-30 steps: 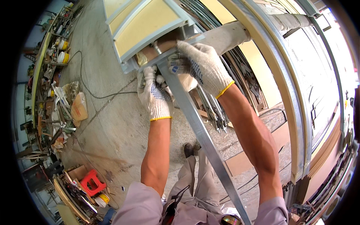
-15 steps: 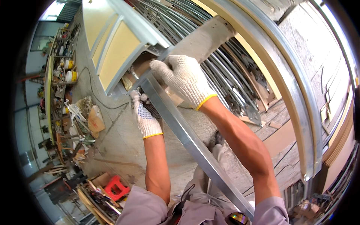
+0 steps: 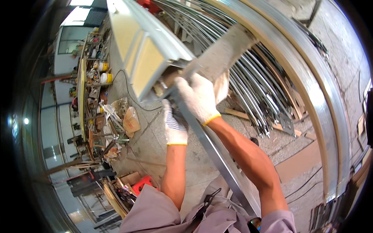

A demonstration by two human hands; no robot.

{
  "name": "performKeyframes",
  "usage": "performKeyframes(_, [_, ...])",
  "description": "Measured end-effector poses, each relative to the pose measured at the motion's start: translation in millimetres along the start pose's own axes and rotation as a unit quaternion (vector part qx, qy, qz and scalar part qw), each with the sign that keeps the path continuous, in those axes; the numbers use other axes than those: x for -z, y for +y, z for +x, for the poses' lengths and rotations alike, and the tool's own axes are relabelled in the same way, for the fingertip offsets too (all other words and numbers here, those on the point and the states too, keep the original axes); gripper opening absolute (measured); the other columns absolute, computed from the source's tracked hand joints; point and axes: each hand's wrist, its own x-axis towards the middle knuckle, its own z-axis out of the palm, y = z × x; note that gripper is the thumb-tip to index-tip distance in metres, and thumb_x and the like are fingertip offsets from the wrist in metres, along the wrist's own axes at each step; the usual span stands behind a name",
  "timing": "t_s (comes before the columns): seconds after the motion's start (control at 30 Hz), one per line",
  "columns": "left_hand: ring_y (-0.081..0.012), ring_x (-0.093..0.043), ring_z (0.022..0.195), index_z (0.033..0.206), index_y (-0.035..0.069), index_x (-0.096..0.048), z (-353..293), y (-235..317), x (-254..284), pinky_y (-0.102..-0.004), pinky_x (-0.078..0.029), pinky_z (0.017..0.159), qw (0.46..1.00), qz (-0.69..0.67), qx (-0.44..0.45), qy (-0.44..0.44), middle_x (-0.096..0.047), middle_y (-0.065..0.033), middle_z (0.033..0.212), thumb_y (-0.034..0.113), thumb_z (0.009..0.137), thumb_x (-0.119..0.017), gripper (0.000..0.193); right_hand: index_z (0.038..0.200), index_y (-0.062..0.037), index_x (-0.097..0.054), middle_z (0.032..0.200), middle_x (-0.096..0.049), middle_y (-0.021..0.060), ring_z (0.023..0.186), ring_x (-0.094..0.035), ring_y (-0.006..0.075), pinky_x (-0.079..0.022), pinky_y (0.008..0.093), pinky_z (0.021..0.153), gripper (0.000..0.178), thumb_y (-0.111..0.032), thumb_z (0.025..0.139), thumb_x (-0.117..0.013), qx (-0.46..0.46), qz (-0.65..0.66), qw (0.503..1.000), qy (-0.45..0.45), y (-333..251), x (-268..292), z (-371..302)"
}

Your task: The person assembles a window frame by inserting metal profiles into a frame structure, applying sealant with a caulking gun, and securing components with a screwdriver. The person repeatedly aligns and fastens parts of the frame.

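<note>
Head view: a slanted grey metal bar (image 3: 218,157), its upper end beside the open end of a cream-panelled frame (image 3: 147,58), is partly covered there by the gloved right hand (image 3: 197,98) and flanked by the gloved left hand (image 3: 175,125), though whether the 2 are closed cannot be told.

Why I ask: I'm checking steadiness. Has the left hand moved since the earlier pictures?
No, not clearly: the left hand stays below and right of the near corner of the yellow panel; the whole view shifted.
</note>
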Motion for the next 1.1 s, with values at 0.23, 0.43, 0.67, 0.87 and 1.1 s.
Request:
performKeyframes(0.23, [-0.0167, -0.067, 0.09, 0.133, 0.005, -0.063, -79, 40, 27, -0.0348, -0.057, 0.078, 0.982, 0.179, -0.026, -0.046, -0.069, -0.006, 0.115, 0.025, 0.104, -0.064, 0.035, 0.097, -0.0064, -0.066, 0.069, -0.057, -0.0019, 0.057, -0.052, 0.0063, -0.046, 0.0233, 0.05, 0.024, -0.03, 0.1, -0.065, -0.107, 0.075, 0.988, 0.088, -21, 25, -26])
performKeyframes(0.43, [-0.0137, -0.064, 0.076, 0.121, -0.004, -0.069, -10, 170, 11, -0.0308, -0.052, 0.088, 0.812, 0.37, -0.451, -0.015, -0.071, -0.0089, 0.097, 0.014, 0.101, -0.063, 0.027, 0.094, -0.0117, -0.064, 0.066, -0.054, -0.0047, 0.049, -0.045, 0.0021, -0.037, 0.0182, 0.042, 0.03, -0.038, 0.106, -0.056, 0.055, -0.049, 0.992, 0.099, -122, 53, 0])
performKeyframes(0.67, [-0.0222, -0.068, 0.099, 0.119, 0.004, -0.074, 113, 218, -66, -0.0338, -0.057, 0.084, 0.607, 0.59, -0.52, -0.11, -0.071, -0.0096, 0.118, 0.022, 0.086, -0.084, 0.04, 0.084, 0.0009, -0.071, 0.07, -0.064, 0.0028, 0.059, -0.058, 0.0114, -0.048, 0.028, 0.055, 0.034, -0.026, 0.098, -0.056, 0.119, -0.328, 0.932, -0.093, -262, -90, 145])
performKeyframes(0.87, [-0.0275, -0.066, 0.107, 0.121, 0.005, -0.072, 122, 222, -44, -0.0386, -0.058, 0.088, 0.606, 0.622, -0.482, -0.116, -0.069, -0.0114, 0.12, 0.028, 0.08, -0.087, 0.049, 0.083, -0.0024, -0.072, 0.069, -0.066, 0.0028, 0.055, -0.059, 0.0076, -0.048, 0.0242, 0.05, 0.033, -0.03, 0.097, -0.062, 0.047, -0.449, 0.864, -0.224, -239, -142, 203])
performKeyframes(1.1, [-0.0293, -0.064, 0.112, 0.121, 0.003, -0.071, 121, 226, -44, -0.0402, -0.059, 0.09, 0.632, 0.603, -0.471, -0.12, -0.066, -0.0124, 0.122, 0.023, 0.079, -0.088, 0.05, 0.077, -0.0056, -0.072, 0.06, -0.062, 0.001, 0.044, -0.05, 0.0059, -0.038, 0.0203, 0.039, 0.033, -0.034, 0.093, -0.067, 0.003, -0.403, 0.888, -0.223, -198, -142, 234])
